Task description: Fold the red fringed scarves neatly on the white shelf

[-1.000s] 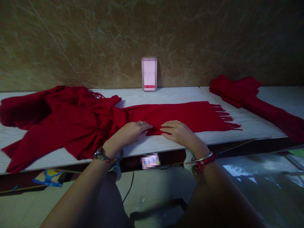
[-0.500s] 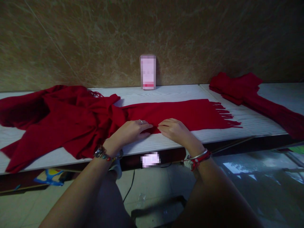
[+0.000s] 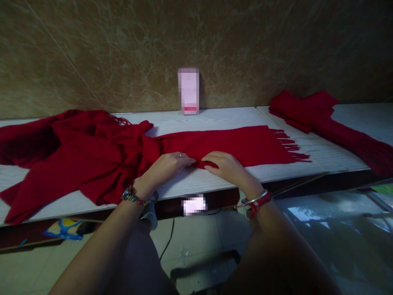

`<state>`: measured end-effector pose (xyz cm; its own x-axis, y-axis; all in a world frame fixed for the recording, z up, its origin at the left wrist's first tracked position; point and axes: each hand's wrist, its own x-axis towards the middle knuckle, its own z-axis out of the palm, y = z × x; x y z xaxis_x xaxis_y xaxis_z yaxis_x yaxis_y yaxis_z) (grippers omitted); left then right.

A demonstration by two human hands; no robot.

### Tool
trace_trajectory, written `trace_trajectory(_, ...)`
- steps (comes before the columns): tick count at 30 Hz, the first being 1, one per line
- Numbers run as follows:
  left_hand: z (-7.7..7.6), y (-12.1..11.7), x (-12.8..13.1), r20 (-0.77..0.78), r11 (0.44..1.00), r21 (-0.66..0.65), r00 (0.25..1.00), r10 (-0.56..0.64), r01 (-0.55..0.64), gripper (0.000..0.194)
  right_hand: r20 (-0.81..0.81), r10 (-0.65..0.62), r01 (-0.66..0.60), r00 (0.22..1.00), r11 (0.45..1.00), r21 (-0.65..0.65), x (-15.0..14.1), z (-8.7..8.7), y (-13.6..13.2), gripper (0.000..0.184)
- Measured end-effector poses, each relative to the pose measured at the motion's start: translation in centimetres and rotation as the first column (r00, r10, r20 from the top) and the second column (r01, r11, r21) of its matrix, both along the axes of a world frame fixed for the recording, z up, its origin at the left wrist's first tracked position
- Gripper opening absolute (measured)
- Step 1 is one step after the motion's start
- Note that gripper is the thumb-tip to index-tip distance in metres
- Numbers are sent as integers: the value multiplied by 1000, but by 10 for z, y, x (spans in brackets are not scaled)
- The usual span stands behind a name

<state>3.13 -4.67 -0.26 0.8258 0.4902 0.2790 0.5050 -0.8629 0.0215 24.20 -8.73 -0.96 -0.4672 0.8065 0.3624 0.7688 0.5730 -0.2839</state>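
A red scarf lies lengthwise on a white wood-grain table; its fringed end spreads flat to the right and the rest is bunched up on the left. At the scarf's near edge my left hand has its fingers pressed together, tips on the cloth; its thumb is mostly hidden. Just right of it, my right hand pinches the same edge, a bit of red cloth showing between thumb and fingers. The two sets of fingertips are close together but apart.
A phone with a blurred screen leans on the brown marbled wall. More folded red cloth rests at the far right, its end near the table's front edge. Below the white table are a blue packet and a dark cable.
The right thumb and fingers have parted slightly around the cloth edge, which lifts a little. My left fingers look straighter. The whole view has shifted slightly.
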Motion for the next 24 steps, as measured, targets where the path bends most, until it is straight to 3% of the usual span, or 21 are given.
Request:
trace_trajectory(13,3,-2,-2,-10,999,-28,1000,19,-19,27,121,-31,23,992,997,72,14,-1,-4,28)
trace_trajectory(19,2,-1,-4,-42,999,-31,998,44,-45,41,115,-93,71,989,981,182,16,-6,-2,36)
trace_trajectory(24,-2,3,-7,124,999,-11,991,51,-50,30,153,-149,121,977,976,180,20,-4,-3,41)
